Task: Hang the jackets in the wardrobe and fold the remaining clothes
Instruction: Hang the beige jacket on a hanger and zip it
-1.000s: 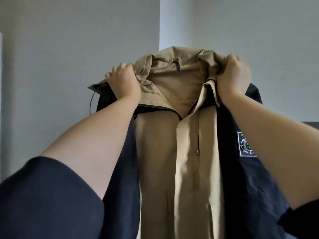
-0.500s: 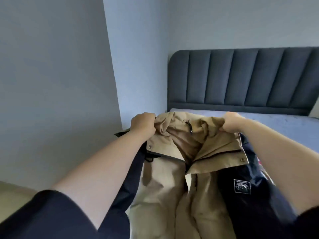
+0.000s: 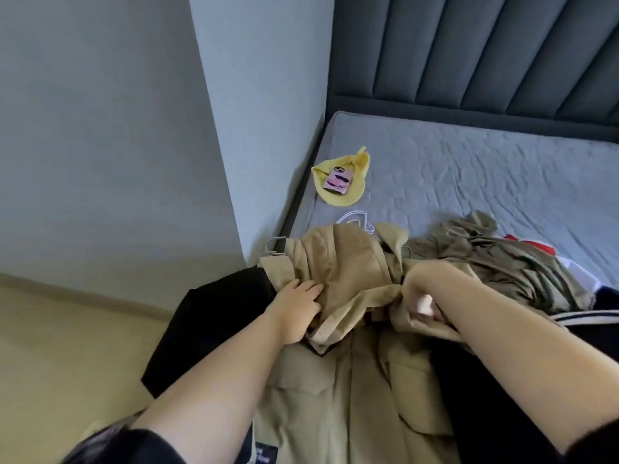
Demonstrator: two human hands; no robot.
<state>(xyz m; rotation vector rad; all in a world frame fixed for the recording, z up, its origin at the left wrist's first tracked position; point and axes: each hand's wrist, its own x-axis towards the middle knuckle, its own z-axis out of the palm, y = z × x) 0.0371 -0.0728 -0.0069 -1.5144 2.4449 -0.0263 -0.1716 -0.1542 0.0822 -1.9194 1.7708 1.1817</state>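
Observation:
A beige jacket with dark navy sides (image 3: 351,380) lies front up over the near edge of the bed, its hood (image 3: 338,256) pointing toward the headboard. My left hand (image 3: 298,306) holds the left collar fold between thumb and fingers. My right hand (image 3: 422,289) grips the bunched right collar, with a small white object showing in its curled fingers. A white hanger (image 3: 355,219) and a grey hanger (image 3: 276,246) poke out from under the hood. An olive garment (image 3: 485,256) lies crumpled to the right.
On the grey mattress (image 3: 469,169) sits a yellow hat (image 3: 348,195) with a pink phone (image 3: 338,180) on it. Red and white clothes (image 3: 532,244) and a dark striped garment (image 3: 586,316) lie at right. A padded headboard (image 3: 469,61) stands behind, a wall (image 3: 134,128) at left.
The jacket was held up high in front of me, then lowered; now it lies on the bed. Both hands came down with it, still at the collar.

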